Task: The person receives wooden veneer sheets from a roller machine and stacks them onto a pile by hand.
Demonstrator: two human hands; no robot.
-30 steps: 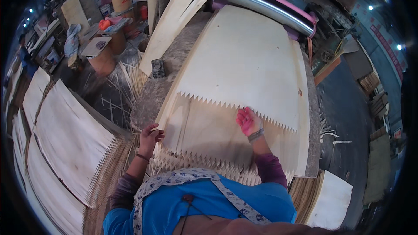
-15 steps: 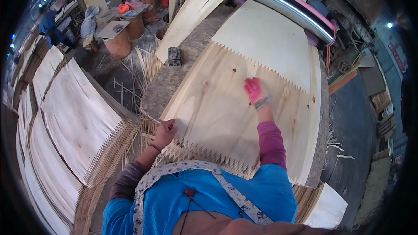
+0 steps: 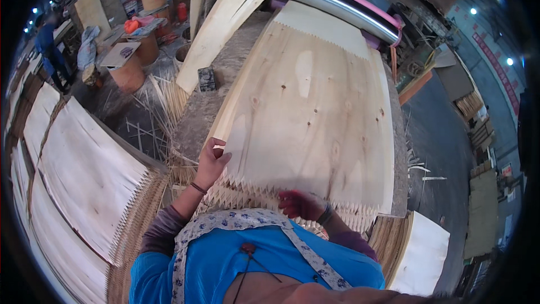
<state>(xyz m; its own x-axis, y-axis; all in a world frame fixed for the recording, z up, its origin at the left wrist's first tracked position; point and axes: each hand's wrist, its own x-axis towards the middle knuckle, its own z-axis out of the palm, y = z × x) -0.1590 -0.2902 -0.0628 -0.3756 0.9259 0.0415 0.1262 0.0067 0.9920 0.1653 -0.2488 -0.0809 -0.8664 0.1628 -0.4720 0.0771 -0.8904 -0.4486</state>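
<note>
A knotted veneer sheet (image 3: 315,124) with zigzag ends lies on a pile of sheets, overlapping a paler sheet (image 3: 315,19) beside the roller. My left hand (image 3: 215,160) is at the sheet's left edge, thumb and fingers closed on it. My right hand (image 3: 298,204), stained red, is low over the toothed near end, fingers curled; what they hold, if anything, is hidden.
A pink-and-steel roller (image 3: 332,3) crosses the far end. Stacked veneers (image 3: 84,169) stand left, another stack (image 3: 416,250) right. A loose board (image 3: 219,28), metal block (image 3: 206,79), drums (image 3: 126,73) and scattered strips lie about. A co-worker (image 3: 49,53) stands far left.
The knotted sheet has slid away from me, covering most of the paler sheet. My right hand has come back from mid-sheet to the near teeth; my left hand has moved slightly up the edge.
</note>
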